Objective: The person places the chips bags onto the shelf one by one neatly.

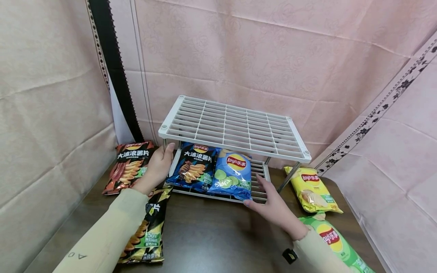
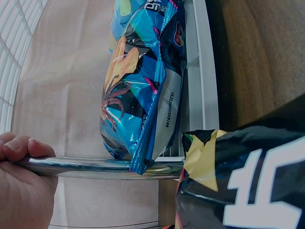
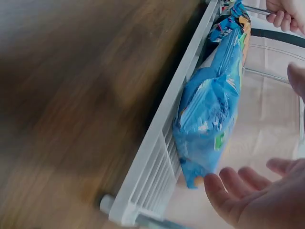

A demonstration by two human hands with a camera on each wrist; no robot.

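Observation:
My left hand (image 1: 158, 167) grips the front left metal post (image 2: 105, 168) of a white two-tier rack (image 1: 235, 146), with fingers curled round it. On the lower shelf (image 3: 152, 138) two chip bags lean side by side: a dark blue one (image 1: 194, 167) with grilled squid pictured and a lighter blue lime one (image 1: 232, 172). My right hand (image 1: 273, 206) is at the lime bag's right side, fingers spread and fingertips close to its edge. In the right wrist view nothing lies in the right palm (image 3: 276, 205).
A red chip bag (image 1: 126, 172) and a black-gold one (image 1: 146, 231) lie left of the rack; the black-gold one overlaps its front left corner in the left wrist view. Yellow (image 1: 312, 189) and green (image 1: 341, 244) chip bags lie at right. Pink cloth (image 1: 266, 57) hangs behind.

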